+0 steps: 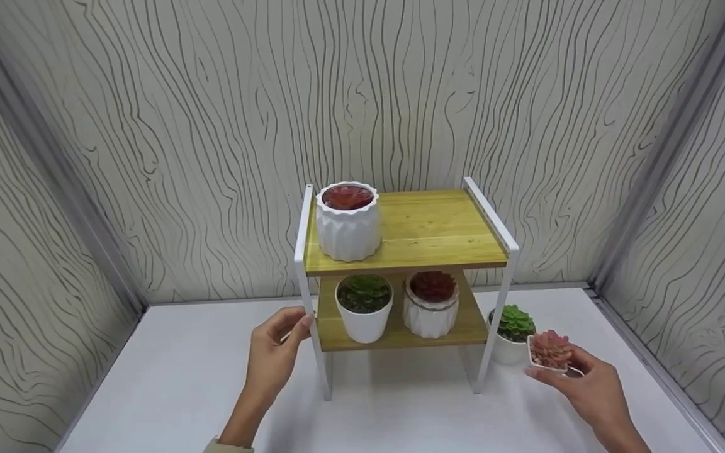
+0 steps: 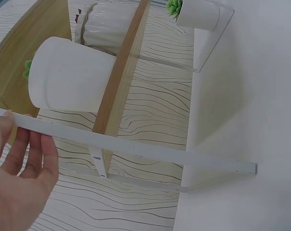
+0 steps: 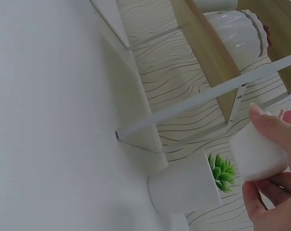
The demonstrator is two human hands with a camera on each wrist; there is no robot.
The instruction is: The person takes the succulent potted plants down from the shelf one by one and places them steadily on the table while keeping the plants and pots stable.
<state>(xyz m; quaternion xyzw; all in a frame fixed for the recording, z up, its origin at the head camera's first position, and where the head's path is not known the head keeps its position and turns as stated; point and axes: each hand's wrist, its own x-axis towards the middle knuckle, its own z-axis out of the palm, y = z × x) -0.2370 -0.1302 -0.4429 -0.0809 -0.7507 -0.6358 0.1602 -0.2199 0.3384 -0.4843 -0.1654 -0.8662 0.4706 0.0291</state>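
Note:
My right hand (image 1: 595,387) holds a small square white pot with a pink succulent (image 1: 551,350), thumb on one side and fingers on the other. In the right wrist view the white pot (image 3: 258,153) is off the table, close to a green succulent in a round white pot (image 1: 512,333) beside the rack. With thumb and fingers, my left hand (image 1: 276,352) grips the front left leg of a two-tier rack (image 1: 438,220); the left wrist view shows this white leg (image 2: 135,148) between them.
On the upper shelf, at left, stands a ribbed white pot with a red plant (image 1: 348,226). The lower shelf bears a smooth white pot with a green plant (image 1: 365,311) and another ribbed pot with a red plant (image 1: 432,308). Wood-grain-patterned walls (image 1: 211,126) enclose the white table (image 1: 180,365).

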